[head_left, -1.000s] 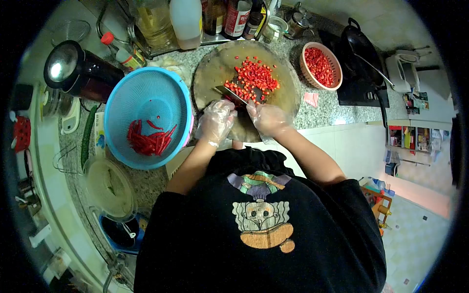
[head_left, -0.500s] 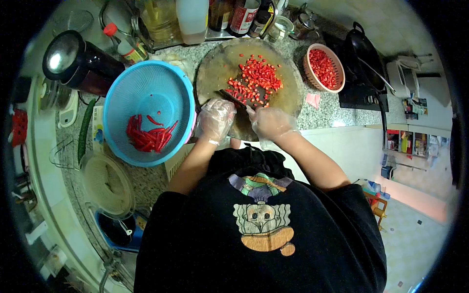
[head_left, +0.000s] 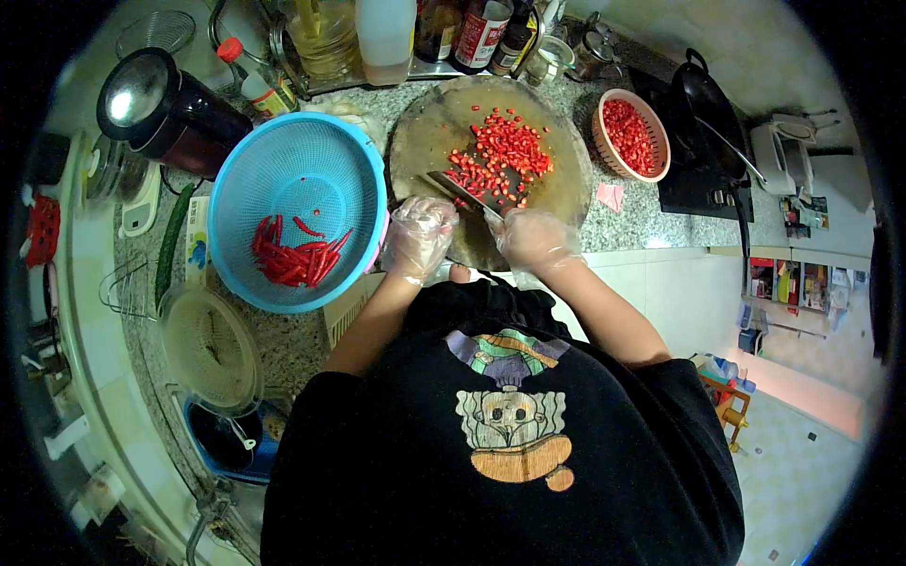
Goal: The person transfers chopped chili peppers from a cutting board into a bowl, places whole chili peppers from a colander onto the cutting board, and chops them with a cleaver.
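Note:
Both hands wear clear plastic gloves. My right hand (head_left: 535, 240) is closed round the handle of a knife (head_left: 461, 191), whose blade points left over the round cutting board (head_left: 425, 132). Just left of the blade, at the board's near left edge, my left hand (head_left: 422, 233) is curled closed; what its fingers hold, if anything, is hidden. Chopped red chilies (head_left: 510, 146) lie spread on the board beyond the blade. Whole red chilies (head_left: 297, 261) rest in a blue colander (head_left: 293, 174) to the left.
A pink basket (head_left: 604, 149) of chopped chilies stands right of the board, near a black wok (head_left: 708, 104). Bottles (head_left: 385, 42) line the back. At the left are a dark jug (head_left: 179, 123), a cucumber (head_left: 172, 241) and a pale strainer (head_left: 208, 349).
The view has shifted slightly, so the counter items appear a little farther right. The knife blade shows more of its flat side. Both hands remain at the board's near edge.

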`<state>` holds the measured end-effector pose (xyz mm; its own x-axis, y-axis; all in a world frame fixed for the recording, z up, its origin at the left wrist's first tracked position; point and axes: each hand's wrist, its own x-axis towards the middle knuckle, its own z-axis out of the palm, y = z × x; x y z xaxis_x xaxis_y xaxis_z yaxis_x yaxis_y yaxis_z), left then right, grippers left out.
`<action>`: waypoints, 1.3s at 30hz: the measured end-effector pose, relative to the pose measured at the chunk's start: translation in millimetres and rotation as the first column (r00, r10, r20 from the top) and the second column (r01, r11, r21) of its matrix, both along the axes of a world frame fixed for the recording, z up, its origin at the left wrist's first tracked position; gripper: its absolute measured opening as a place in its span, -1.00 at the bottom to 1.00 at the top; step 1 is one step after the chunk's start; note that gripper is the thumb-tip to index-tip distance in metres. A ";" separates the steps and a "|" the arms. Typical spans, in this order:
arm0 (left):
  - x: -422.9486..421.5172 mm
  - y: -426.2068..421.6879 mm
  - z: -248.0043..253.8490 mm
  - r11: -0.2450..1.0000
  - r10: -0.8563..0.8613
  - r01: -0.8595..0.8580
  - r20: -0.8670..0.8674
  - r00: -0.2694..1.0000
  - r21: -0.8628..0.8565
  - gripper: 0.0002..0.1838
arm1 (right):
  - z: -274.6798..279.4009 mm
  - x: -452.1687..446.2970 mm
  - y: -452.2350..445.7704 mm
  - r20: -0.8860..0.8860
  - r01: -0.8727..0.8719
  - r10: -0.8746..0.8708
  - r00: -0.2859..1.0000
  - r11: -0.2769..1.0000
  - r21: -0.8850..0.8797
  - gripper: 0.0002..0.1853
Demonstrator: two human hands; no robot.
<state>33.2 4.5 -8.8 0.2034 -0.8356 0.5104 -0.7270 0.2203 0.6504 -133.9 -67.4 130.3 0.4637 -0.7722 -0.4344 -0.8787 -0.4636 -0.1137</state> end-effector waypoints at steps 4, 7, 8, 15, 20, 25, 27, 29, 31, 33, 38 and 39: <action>-0.8 -1.7 -2.8 0.999 -0.028 0.028 0.005 1.000 -0.015 -0.86 | -11.1 1.8 -5.1 -0.041 -0.058 0.058 0.997 0.998 -0.003 -0.55; -4.5 1.2 0.7 0.999 0.035 -0.034 0.043 0.998 -0.010 -0.91 | -18.0 7.5 -1.9 -0.074 -0.034 0.036 0.997 0.999 0.027 -0.56; -5.6 1.9 2.8 0.997 0.045 -0.049 0.060 0.997 0.054 -0.88 | -29.8 5.3 -1.4 -0.061 -0.035 0.037 0.997 0.999 0.036 -0.55; -5.0 2.5 19.1 0.999 0.040 -0.040 -0.041 0.998 -0.015 -0.85 | -19.5 -6.0 -14.7 0.096 0.075 -0.080 0.992 0.996 0.051 -0.39; -14.4 26.4 65.7 0.995 0.082 -0.102 -0.484 0.871 -0.015 -0.87 | -16.3 -9.5 -11.7 0.029 -0.036 0.033 0.999 0.989 0.145 -0.36; 6.1 42.9 98.7 0.991 0.084 -0.134 -0.701 0.708 -0.017 -0.92 | -29.2 -4.5 -27.7 0.100 -0.079 0.061 0.993 0.979 0.187 -0.35; 30.1 45.3 97.5 0.994 0.006 -0.100 -0.873 0.488 -0.049 -0.90 | -33.3 -3.3 -46.5 0.104 -0.032 0.012 0.994 0.981 0.192 -0.36; 53.9 49.7 104.2 0.981 0.181 -0.152 -0.847 0.500 0.120 -0.85 | -33.5 -7.4 -69.4 0.108 0.031 -0.053 0.993 0.980 0.197 -0.37; 71.9 53.4 117.3 0.900 0.433 -0.237 -0.686 0.585 0.366 -0.80 | -34.1 -15.3 -90.4 0.158 0.044 -0.078 0.984 0.976 0.211 -0.35; 89.5 56.7 128.0 0.760 0.616 -0.305 -0.487 0.619 0.573 -0.75 | -36.0 -24.1 -106.9 0.157 0.084 -0.116 0.981 0.978 0.193 -0.34; 171.5 96.5 92.5 0.814 0.472 -0.203 -0.416 0.777 0.545 -0.67 | -3.4 -52.1 -109.6 0.083 0.025 -0.041 0.996 0.983 0.179 -0.35; 175.4 97.6 94.2 0.820 0.446 -0.228 -0.336 0.830 0.525 -0.68 | 8.7 -59.6 -101.4 0.057 -0.037 0.028 0.998 0.985 0.169 -0.35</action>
<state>208.6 102.1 85.4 0.6194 -0.7777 -0.1074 -0.3225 -0.3767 0.8684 -193.6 -168.8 139.0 0.5137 -0.6737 -0.5313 -0.8539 -0.4616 -0.2402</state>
